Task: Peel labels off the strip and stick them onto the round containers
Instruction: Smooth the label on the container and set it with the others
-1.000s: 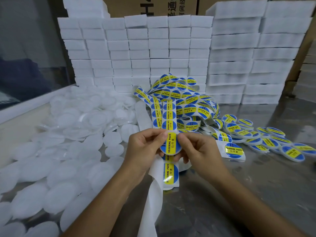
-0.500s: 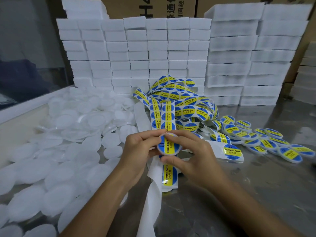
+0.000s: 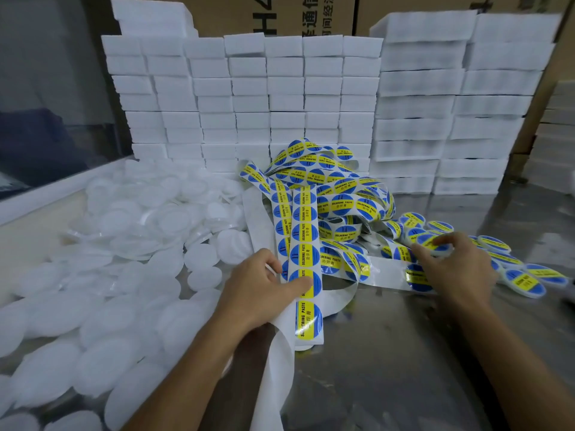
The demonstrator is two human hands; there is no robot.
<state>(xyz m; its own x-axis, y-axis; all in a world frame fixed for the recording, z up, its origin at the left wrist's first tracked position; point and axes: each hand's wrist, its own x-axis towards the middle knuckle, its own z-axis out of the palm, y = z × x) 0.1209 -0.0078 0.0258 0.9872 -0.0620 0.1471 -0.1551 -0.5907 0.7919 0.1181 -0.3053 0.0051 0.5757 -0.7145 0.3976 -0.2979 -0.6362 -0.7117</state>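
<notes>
Across the steel table [image 3: 389,353], seen from the head camera, the left hand [image 3: 258,289] grips the label strip [image 3: 303,244], thumb laid over a blue-and-yellow label and fingers curled behind the backing, whose bare white tail hangs toward the near edge. Farther back the strip runs into a tangled heap of labels [image 3: 329,181] in front of stacked white boxes [image 3: 280,98]. On the right, the right hand [image 3: 451,265] holds a labelled container [image 3: 434,244] in its fingertips, at the edge of the cluster of labelled containers [image 3: 522,279] lying flat on the table. Plain white round containers [image 3: 130,244] are piled across the left side, well apart from the labelled ones.
</notes>
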